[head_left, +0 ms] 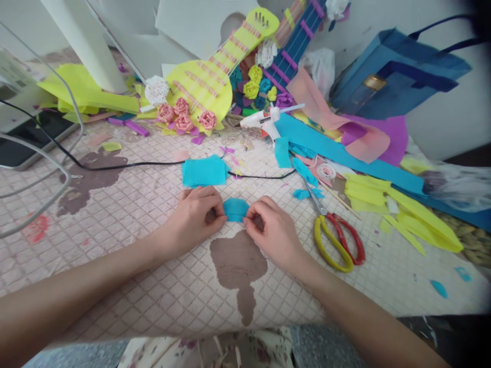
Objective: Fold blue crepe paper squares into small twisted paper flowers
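Observation:
Between my two hands a small piece of blue crepe paper (235,209) is stretched just above or on the table. My left hand (199,212) pinches its left edge, and my right hand (270,225) pinches its right edge. Just beyond the left hand lies a stack of blue crepe paper pieces (204,171). Scissors (337,235) with one yellow and one red handle rest to the right of my right hand, blades pointing away, near blue scraps (307,193).
A white glue gun (264,120) stands farther back. Behind are a yellow paper guitar (207,84) with pink roses, a blue paper guitar (295,51) and a blue bag (395,71). A black cable (146,164) crosses the table. Yellow crepe strips (414,209) lie right.

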